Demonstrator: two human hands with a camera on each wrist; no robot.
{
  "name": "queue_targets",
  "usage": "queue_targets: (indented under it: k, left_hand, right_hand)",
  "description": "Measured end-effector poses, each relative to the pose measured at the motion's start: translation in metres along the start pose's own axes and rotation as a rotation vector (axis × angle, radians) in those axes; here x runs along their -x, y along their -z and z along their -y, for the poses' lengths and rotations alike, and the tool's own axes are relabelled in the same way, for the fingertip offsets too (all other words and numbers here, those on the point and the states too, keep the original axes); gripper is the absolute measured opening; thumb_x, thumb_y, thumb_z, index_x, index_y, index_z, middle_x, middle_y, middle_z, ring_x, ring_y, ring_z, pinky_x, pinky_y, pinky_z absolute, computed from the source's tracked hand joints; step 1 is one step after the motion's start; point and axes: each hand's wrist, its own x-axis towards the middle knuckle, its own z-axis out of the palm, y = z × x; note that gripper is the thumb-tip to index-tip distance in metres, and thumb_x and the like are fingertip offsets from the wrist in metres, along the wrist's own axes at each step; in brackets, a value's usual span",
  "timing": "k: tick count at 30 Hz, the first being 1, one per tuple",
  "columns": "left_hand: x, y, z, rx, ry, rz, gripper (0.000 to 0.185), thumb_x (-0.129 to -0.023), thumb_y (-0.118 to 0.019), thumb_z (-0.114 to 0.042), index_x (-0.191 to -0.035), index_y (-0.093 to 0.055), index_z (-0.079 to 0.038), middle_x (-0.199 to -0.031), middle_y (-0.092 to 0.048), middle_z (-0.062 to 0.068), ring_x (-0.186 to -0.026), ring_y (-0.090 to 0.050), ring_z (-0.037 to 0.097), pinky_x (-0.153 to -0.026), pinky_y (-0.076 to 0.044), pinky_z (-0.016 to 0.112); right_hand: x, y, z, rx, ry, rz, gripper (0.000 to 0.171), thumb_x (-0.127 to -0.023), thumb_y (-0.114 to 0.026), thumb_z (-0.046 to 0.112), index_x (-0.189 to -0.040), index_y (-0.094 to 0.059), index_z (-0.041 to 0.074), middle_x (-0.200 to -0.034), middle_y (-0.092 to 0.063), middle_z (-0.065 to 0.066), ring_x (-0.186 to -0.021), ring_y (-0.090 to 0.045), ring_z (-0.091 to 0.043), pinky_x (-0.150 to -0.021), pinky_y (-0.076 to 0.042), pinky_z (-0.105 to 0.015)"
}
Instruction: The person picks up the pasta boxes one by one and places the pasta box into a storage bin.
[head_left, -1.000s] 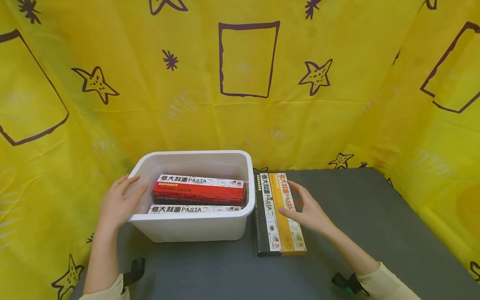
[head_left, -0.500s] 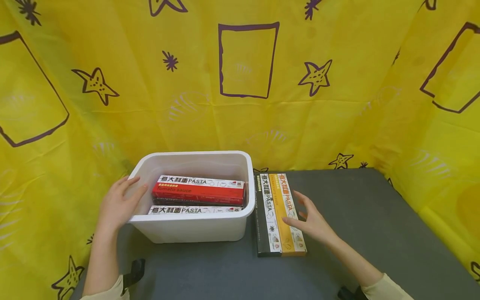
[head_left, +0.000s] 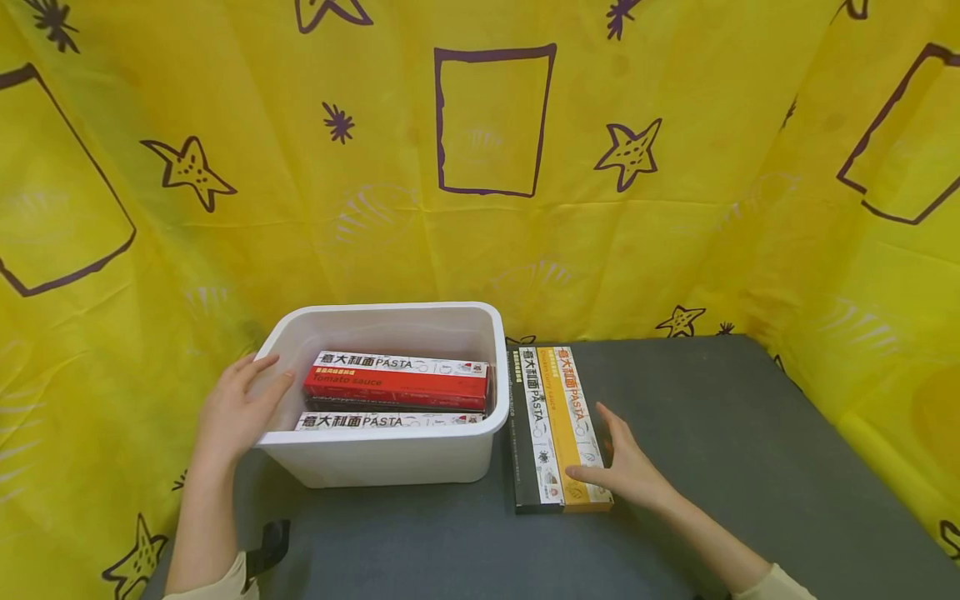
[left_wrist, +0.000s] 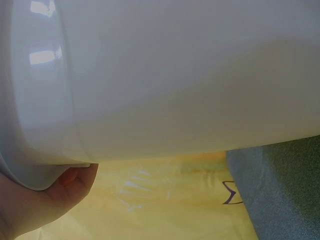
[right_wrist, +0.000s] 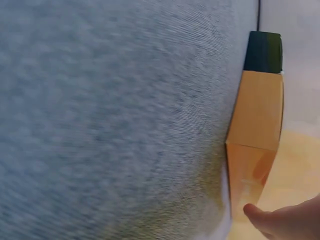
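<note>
My left hand (head_left: 238,408) grips the left rim of a white plastic bin (head_left: 390,458); in the left wrist view the bin's wall (left_wrist: 175,90) fills most of the picture, with fingers (left_wrist: 75,185) hooked at the rim. Inside lie a red pasta box (head_left: 405,383) marked Tomato sauce and another pasta box (head_left: 390,420) in front of it. Right of the bin, a black-and-white pasta box (head_left: 527,467) and a yellow pasta box (head_left: 564,433) lie side by side. My right hand (head_left: 630,471) is spread at the yellow box's right edge, thumb over its top, fingers beside it.
A dark grey tabletop (head_left: 735,442) carries the bin and boxes. Yellow cloth (head_left: 375,250) with drawn stars and frames hangs behind and along both sides, close behind the bin.
My right hand has slid back along the yellow box toward its near end, and its fingers have come off the box's side. The left hand, bin and boxes have stayed put.
</note>
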Motion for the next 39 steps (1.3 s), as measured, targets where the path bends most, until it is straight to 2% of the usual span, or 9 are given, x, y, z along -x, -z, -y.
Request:
queue_targets:
  k: [9,14,20,29,33,39]
  left_hand:
    - [0.001,0.001,-0.002,0.008,0.006,0.008,0.063,-0.100,-0.048,-0.043,-0.141,-0.046,0.004,-0.148,-0.028,0.035,-0.132,-0.026,0.058,-0.101,-0.020,0.074]
    - [0.000,0.001,-0.002,0.014,0.005,0.006,0.062,-0.100,-0.049,-0.042,-0.141,-0.046,0.004,-0.148,-0.028,0.035,-0.132,-0.026,0.058,-0.102,-0.019,0.074]
    - [0.000,0.001,-0.002,0.014,0.005,0.002,0.062,-0.100,-0.049,-0.042,-0.140,-0.046,0.004,-0.148,-0.029,0.035,-0.132,-0.026,0.058,-0.102,-0.020,0.074]
    - [0.000,0.001,-0.002,0.008,0.016,0.010,0.063,-0.100,-0.048,-0.044,-0.141,-0.046,0.003,-0.148,-0.028,0.035,-0.132,-0.026,0.057,-0.102,-0.020,0.074]
    - [0.001,0.001,-0.002,0.013,0.012,0.007,0.063,-0.099,-0.048,-0.044,-0.141,-0.046,0.004,-0.148,-0.028,0.035,-0.132,-0.026,0.058,-0.101,-0.020,0.074]
    - [0.001,0.001,-0.002,0.015,0.022,0.010,0.063,-0.100,-0.048,-0.044,-0.141,-0.046,0.004,-0.149,-0.028,0.035,-0.133,-0.025,0.058,-0.101,-0.019,0.074]
  right_hand:
    - [0.008,-0.004,-0.010,0.032,0.024,0.045,0.121,-0.069,-0.085,0.042,-0.154,-0.008,0.001,-0.156,-0.012,-0.026,-0.137,-0.025,-0.047,-0.104,-0.031,-0.065]
    - [0.010,-0.007,-0.014,0.021,0.011,0.068,0.127,-0.065,-0.088,0.041,-0.153,-0.006,0.000,-0.155,-0.012,-0.025,-0.138,-0.023,-0.041,-0.106,-0.027,-0.063]
    - [0.011,-0.013,-0.018,0.044,0.019,0.081,0.136,-0.060,-0.091,0.041,-0.152,-0.002,-0.005,-0.154,-0.011,-0.029,-0.138,-0.020,-0.044,-0.107,-0.024,-0.064]
    - [0.012,-0.016,-0.017,0.087,0.035,0.089,0.139,-0.058,-0.091,0.040,-0.149,0.001,-0.011,-0.153,-0.011,-0.034,-0.138,-0.015,-0.050,-0.106,-0.020,-0.068]
    - [0.012,-0.018,-0.019,0.098,0.064,0.083,0.140,-0.058,-0.091,0.041,-0.148,0.000,-0.014,-0.152,-0.012,-0.037,-0.137,-0.014,-0.053,-0.106,-0.018,-0.070]
    - [0.010,-0.023,-0.025,0.117,0.190,0.014,0.141,-0.053,-0.093,0.043,-0.147,-0.006,-0.015,-0.148,-0.025,-0.035,-0.132,-0.026,-0.051,-0.102,-0.022,-0.069]
